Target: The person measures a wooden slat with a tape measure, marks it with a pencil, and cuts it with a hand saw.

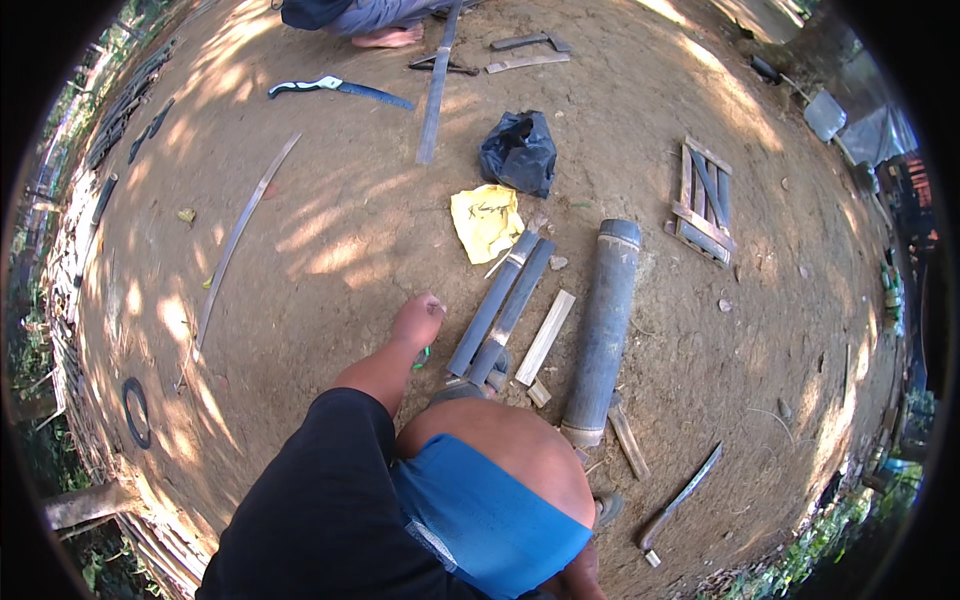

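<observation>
My left hand (419, 318) hovers over the dirt, left of two dark split bamboo pieces (489, 312). Its fingers are curled, and whatever may be inside them is hidden. Something small and green (421, 357) shows beneath the forearm. A pale wooden strip (546, 338) lies right of the split pieces, and beyond it rests a thick bamboo tube (603, 330). Ahead, several thin, dark bits lie on a crumpled yellow sheet (487, 222), beside a black plastic bag (520, 153). My bent knee in blue cloth fills the near middle; my right hand does not show.
A long-bladed knife (683, 495) lies at near right, and a slatted wooden frame (704, 202) at far right. Far left are a folding saw (340, 90) and a long bamboo strip (245, 240). Another person (375, 22) sits at the far edge near a long slat (438, 90).
</observation>
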### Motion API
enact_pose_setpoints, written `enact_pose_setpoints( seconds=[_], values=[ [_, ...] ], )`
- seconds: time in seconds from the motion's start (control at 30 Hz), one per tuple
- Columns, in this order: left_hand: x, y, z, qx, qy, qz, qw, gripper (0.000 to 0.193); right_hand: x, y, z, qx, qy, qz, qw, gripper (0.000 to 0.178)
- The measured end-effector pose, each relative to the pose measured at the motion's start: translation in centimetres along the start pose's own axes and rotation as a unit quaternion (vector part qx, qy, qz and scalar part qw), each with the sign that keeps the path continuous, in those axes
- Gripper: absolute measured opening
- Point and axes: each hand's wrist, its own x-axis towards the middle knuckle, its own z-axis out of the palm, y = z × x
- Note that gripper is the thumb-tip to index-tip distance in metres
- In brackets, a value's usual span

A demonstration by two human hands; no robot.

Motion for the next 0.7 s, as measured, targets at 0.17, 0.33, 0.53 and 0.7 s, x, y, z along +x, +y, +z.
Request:
enact_pose_setpoints(
  seconds=[0.17, 0.33, 0.53, 0.7],
  values=[
    [-0.7, -0.6, -1.0, 0.03, 0.018, 0.009, 0.999, 0.028, 1.2, -0.3, 0.6, -0.185, -0.085, 0.096, 0.974, 0.099],
    [-1.0, 0.1, -1.4, 0.048, -0.003, 0.017, 0.999, 0.03, 2.8, 0.2, -0.3, -0.147, -0.124, 0.057, 0.98, 0.109],
    [-0.9, -0.2, -1.8, 0.026, -0.015, 0.012, 0.999, 0.03, 1.5, -3.5, -1.2, -0.175, -0.097, 0.082, 0.976, 0.093],
    [-1.5, 1.7, -0.4, 0.037, -0.03, 0.022, 0.999, 0.031, 3.5, -1.4, -1.1, -0.218, -0.061, 0.056, 0.972, 0.082]
  ],
)
